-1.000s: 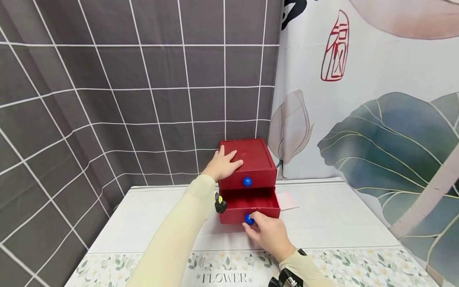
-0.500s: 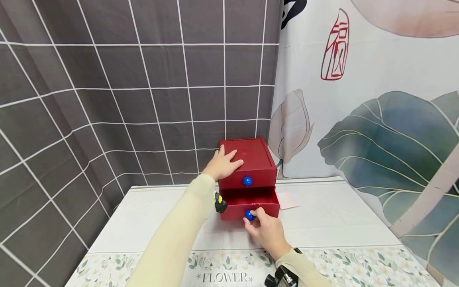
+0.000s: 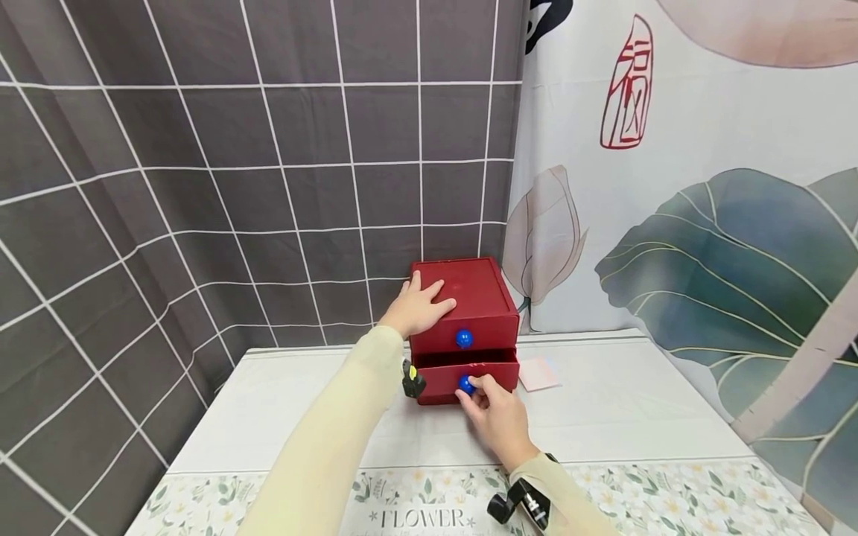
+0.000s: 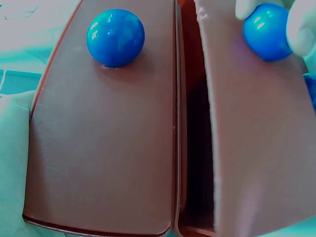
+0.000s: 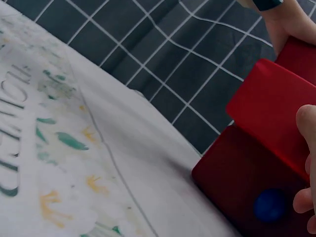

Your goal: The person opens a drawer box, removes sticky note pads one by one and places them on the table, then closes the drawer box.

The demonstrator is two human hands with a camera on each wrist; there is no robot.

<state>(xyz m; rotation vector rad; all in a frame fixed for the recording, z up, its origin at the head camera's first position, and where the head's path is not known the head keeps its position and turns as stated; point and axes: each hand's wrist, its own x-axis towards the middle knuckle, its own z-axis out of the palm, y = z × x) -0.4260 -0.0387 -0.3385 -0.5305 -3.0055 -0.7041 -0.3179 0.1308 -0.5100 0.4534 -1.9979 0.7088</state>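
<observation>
A small red two-drawer box (image 3: 469, 286) stands against the back of the table. My left hand (image 3: 417, 307) rests on its top with fingers spread. The upper drawer (image 3: 436, 341) sits flush in the box, its round blue knob (image 4: 116, 38) untouched. Below it, the lower drawer (image 3: 439, 385) sticks out a little, leaving a dark gap above its front that also shows in the left wrist view. My right hand (image 3: 501, 424) pinches the lower drawer's blue knob (image 4: 266, 32) between thumb and fingers. The drawer's inside is mostly hidden in shadow.
A pale pink paper slip (image 3: 538, 374) lies just right of the box. The white table cover (image 3: 623, 402) has a flowered front band (image 3: 670, 495) with lettering. Behind hang a dark grid-patterned cloth (image 3: 288, 171) and a white cloth with leaf prints (image 3: 724, 283).
The lower drawer has slid inward toward the box, its opening narrowing, and my right hand has moved back with its knob. My left hand has stayed on the top.
</observation>
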